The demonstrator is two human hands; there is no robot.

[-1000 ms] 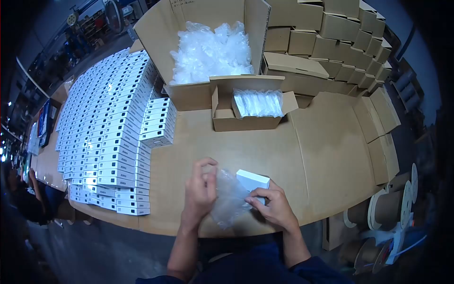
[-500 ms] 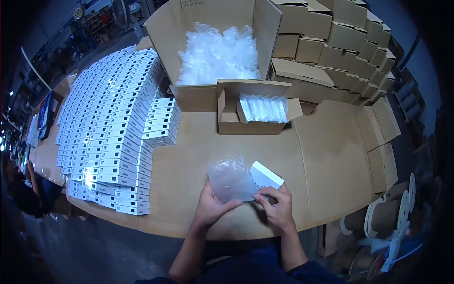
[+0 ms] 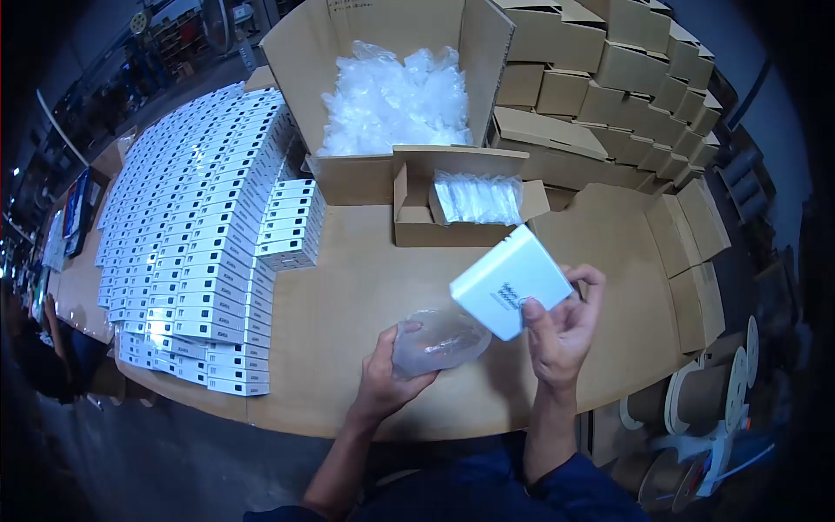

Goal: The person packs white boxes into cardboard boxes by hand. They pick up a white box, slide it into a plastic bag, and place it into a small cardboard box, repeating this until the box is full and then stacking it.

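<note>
My left hand (image 3: 388, 376) grips a clear plastic bag (image 3: 435, 346), whose mouth gapes toward the right. In my right hand (image 3: 561, 335) is a flat white box (image 3: 511, 283) with dark print on its face, the thumb on the print and the fingers behind. The box is raised and tilted, its lower left corner close to the bag's opening. Beyond the hands, a small brown carton (image 3: 452, 235) holds a row of bagged packs (image 3: 477, 198).
A large carton (image 3: 352, 181) behind is heaped with clear plastic bags (image 3: 396, 100). White boxes (image 3: 187, 252) are stacked in many rows at the left. Brown cartons (image 3: 635, 65) pile up at the back right. Cable spools (image 3: 709, 391) stand beyond the table's right edge. Another person (image 3: 56, 339) is at far left.
My right hand has lifted the white box up and rightward, turning its printed face into view. The bag in my left hand has gone from flat to opened out.
</note>
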